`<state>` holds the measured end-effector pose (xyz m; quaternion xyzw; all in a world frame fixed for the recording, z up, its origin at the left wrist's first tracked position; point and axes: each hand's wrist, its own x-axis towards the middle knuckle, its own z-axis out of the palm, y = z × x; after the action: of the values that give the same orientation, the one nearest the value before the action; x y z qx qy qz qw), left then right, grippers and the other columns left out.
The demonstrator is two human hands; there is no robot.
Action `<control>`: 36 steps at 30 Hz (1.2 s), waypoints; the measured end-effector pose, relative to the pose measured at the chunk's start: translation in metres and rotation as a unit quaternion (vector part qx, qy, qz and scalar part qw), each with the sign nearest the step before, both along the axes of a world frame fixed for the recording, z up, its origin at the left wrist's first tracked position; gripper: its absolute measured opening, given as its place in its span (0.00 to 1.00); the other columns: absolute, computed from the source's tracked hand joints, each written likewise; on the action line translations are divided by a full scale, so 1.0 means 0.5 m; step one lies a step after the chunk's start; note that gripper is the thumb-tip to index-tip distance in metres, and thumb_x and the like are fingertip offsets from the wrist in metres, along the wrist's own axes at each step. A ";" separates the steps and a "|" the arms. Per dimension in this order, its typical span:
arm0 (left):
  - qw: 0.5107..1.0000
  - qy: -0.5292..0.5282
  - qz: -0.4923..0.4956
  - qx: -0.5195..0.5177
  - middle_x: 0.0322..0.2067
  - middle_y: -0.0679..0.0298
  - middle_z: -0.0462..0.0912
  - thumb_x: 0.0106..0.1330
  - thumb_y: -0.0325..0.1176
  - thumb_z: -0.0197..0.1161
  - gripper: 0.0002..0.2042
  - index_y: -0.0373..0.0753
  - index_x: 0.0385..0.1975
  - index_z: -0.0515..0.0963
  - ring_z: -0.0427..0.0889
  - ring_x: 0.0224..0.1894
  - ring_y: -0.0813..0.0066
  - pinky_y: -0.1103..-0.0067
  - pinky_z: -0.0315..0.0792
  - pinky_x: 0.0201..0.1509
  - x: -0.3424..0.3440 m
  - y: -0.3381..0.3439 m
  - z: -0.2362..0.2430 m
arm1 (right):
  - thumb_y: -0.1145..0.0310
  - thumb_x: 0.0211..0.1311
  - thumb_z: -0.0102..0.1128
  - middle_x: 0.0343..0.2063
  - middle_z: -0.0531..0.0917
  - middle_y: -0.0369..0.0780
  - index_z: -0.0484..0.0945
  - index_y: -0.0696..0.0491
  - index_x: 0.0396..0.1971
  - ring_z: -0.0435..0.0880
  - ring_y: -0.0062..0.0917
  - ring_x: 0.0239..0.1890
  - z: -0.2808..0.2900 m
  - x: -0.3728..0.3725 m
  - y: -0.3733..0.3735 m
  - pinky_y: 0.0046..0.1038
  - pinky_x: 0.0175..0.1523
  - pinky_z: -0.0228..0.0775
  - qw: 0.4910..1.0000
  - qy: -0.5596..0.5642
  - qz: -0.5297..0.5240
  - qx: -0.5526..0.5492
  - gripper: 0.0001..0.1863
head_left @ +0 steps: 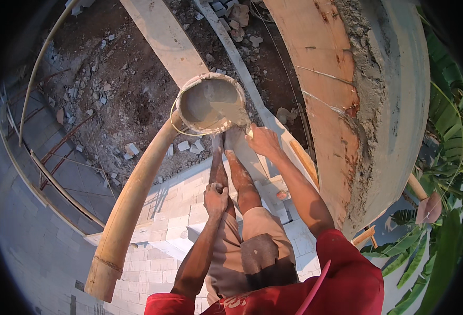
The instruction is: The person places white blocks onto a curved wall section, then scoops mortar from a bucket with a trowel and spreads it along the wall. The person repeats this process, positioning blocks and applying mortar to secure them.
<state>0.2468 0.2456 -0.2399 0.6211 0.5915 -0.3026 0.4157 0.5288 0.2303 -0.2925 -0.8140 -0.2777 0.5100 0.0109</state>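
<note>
A round bucket [189,84] stands across the long wooden plank [160,37], its body covering both of the plank's long edges just beyond the person's feet [226,144]. Its rim is thickly crusted with pale, dried mortar, uneven and flaking, and a thin yellowish bail handle [171,115] hangs outside its left wall. Inside lies wet grey mortar [231,111], smooth and darker toward the far left wall, lighter and lumpier toward the near right rim.

At that near right rim the right hand [263,142] has its fingers curled firmly around the pale yellow grip of a trowel [249,132]; the trowel's head, smeared with mortar, meets the rim, and its exact outline is hidden by the coating. The left hand [216,199] is folded into a loose fist over the left leg, near the knee; whether anything is inside it cannot be told.

The upper end of a thick bamboo pole [129,202] reaches the bucket's left side; whether the two touch is unclear. To the right runs a curved-looking timber form board [321,89], with rough grey mortar [370,100] along its right edge. Broken white blocks [132,149] lie on the dirt left of the plank.
</note>
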 end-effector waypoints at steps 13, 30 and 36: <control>0.998 -0.038 0.049 0.008 0.49 0.51 0.81 0.61 0.39 0.66 0.15 0.35 0.42 0.82 0.80 0.52 0.49 0.60 0.73 0.57 -0.002 -0.036 0.006 | 0.59 0.58 0.63 0.53 0.81 0.60 0.80 0.65 0.52 0.81 0.50 0.57 -0.394 -0.192 0.080 0.45 0.61 0.72 0.986 0.066 -0.148 0.045 0.28; 0.984 -0.110 0.137 0.008 0.41 0.53 0.84 0.62 0.39 0.68 0.13 0.38 0.40 0.83 0.83 0.46 0.56 0.67 0.73 0.58 -0.067 -0.056 0.006 | 0.65 0.62 0.54 0.23 0.76 0.37 0.72 0.65 0.49 0.74 0.19 0.22 0.065 -0.130 0.001 0.24 0.27 0.68 0.702 0.419 -0.526 0.238 0.21; 0.995 -0.071 0.075 0.010 0.41 0.51 0.84 0.61 0.40 0.68 0.13 0.38 0.41 0.83 0.83 0.46 0.56 0.68 0.75 0.55 -0.098 -0.011 0.095 | 0.58 0.57 0.57 0.28 0.76 0.41 0.73 0.59 0.48 0.76 0.23 0.23 0.376 -0.047 0.120 0.24 0.29 0.71 0.525 0.388 -0.642 0.401 0.24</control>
<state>0.1976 0.2400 -0.1926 0.5989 0.6082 -0.2200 0.4721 0.5054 0.2901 -0.1044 -0.4037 0.1766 0.4654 0.7676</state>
